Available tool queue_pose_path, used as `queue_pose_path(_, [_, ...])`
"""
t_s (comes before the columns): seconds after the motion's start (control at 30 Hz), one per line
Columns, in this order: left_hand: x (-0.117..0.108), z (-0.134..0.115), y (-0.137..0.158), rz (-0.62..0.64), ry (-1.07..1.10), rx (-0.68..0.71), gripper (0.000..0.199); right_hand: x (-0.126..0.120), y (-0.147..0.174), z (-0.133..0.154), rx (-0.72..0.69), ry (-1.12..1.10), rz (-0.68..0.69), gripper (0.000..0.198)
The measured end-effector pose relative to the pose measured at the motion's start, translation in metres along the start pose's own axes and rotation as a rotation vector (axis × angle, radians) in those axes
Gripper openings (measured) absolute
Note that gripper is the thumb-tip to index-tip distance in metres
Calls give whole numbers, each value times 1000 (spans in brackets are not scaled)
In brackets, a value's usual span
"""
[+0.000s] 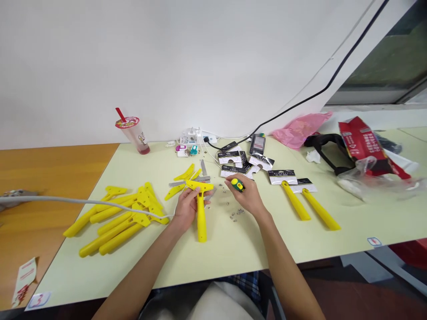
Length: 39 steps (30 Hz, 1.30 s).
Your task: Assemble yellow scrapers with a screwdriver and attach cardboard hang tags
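My left hand [187,206] grips a yellow T-shaped scraper [201,218] by its head, with the handle pointing down toward me. In my right hand [248,195] is a screwdriver with a green and yellow handle [238,185]; its shaft is hard to make out. Small metal screws [238,214] lie scattered on the table between my hands. Behind the scraper rest loose yellow head plates [174,191] and grey metal blades [203,167]. A pile of yellow scraper handles [116,222] lies to the left of my left hand.
Two packaged yellow scrapers [322,211] lie at right. Black and white packets [230,157] are heaped at the back beside a power strip [208,138]. A drink cup [136,138] stands back left. A pink bag [300,129] and red package [363,144] sit right. A grey cable [83,201] crosses the handles.
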<state>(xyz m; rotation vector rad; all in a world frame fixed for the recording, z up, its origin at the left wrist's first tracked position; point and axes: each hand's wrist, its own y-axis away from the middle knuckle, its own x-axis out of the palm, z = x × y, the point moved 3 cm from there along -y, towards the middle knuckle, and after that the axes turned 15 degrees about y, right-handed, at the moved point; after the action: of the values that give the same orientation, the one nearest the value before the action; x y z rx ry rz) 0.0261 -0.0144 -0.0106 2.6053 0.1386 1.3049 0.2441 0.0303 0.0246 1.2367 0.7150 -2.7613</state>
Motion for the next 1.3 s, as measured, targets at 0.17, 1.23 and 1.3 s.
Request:
queue_pose_path(0.17, [-7,-23,-5,-73,42,96,30,16,-38,-5,-165,269,485,17])
queue_pose_path(1.23, [-5,-2,-3,113,-86,-194,42,20,-110,48,-398,14,671,30])
queue_pose_path(1.3, [-5,-3,-3,126,-89,-207,41,22,-108,51,-411,1,702,29])
